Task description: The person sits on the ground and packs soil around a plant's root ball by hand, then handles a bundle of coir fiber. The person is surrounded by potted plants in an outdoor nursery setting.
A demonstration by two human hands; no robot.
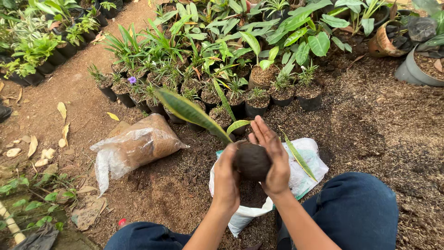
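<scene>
We see the ground covered in dark, coarse potting mix, with a wide cluster of potted plants in small black pots along its far side and a second row of pots at the upper left. Nearer, a clear plastic bag of brown fibre lies on its side to the left, well apart from the hands. Directly below the hands sits an open white sack holding more dark mix, between the person's 2 knees in blue jeans. Over the sack's mouth we find the plant's dark root ball, round and packed, pressed between both hands. The left hand cups its left side, fingers curled close around it. The right hand lies against its right side with the fingers stretched nearly straight and close together, pointing away from the body. From the ball a long mottled green leaf slants up to the left, and a shorter narrow leaf hangs to the right of the right hand. A small purple flower shows among the pots.
</scene>
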